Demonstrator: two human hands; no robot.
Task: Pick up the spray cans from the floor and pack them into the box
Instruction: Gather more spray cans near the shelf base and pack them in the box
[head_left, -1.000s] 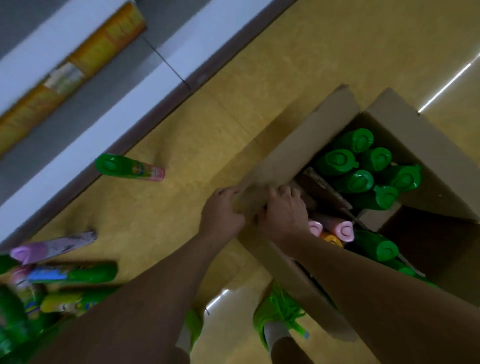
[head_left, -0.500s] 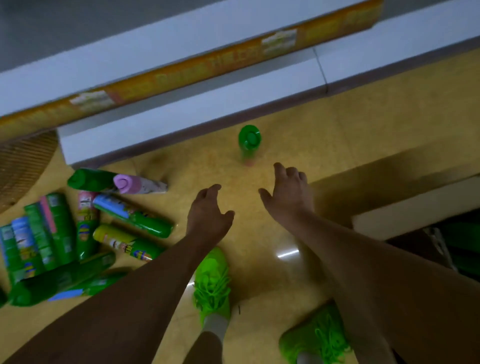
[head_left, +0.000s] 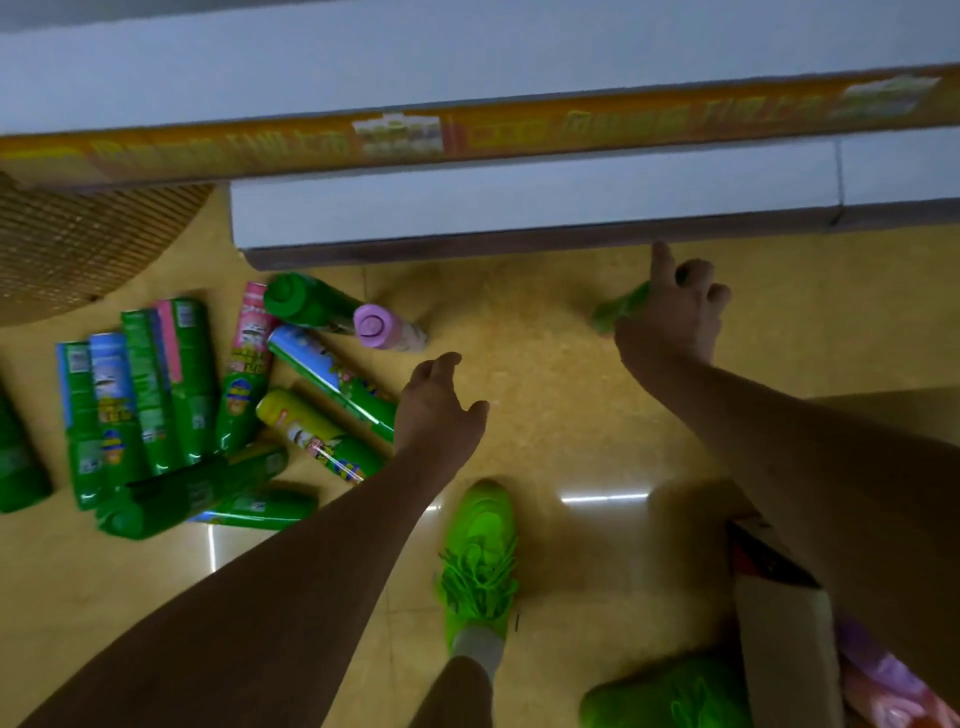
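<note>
1. The shelf base (head_left: 519, 208) runs across the top of my view, with an orange-yellow price strip (head_left: 467, 137) above it; the printing on the strip is too blurred for me to read.
2. The cardboard box (head_left: 784, 639) sits at the lower right, only its near flap and a corner showing, with pink and purple cans partly visible inside.
3. The pile of spray cans (head_left: 208, 405) lies on the yellow floor to the left, mostly green, some with pink, blue or yellow label bands. I can see barcodes and cartoon graphics, but no brand name resolves.
4. A purple-capped can (head_left: 382, 327) lies at the pile's right edge, nearest my left hand.
5. A lone green can (head_left: 615, 309) lies near the shelf base, partly hidden by my right hand (head_left: 670, 317), whose fingers are spread and half curled over it; I cannot tell whether they have closed on it.
6. My left hand (head_left: 436, 410) hovers loosely open, holding nothing.
7. To do this well, I would wrap the right hand round the can's middle so it cannot roll under the shelf, and take the purple-capped can with the left.
</note>
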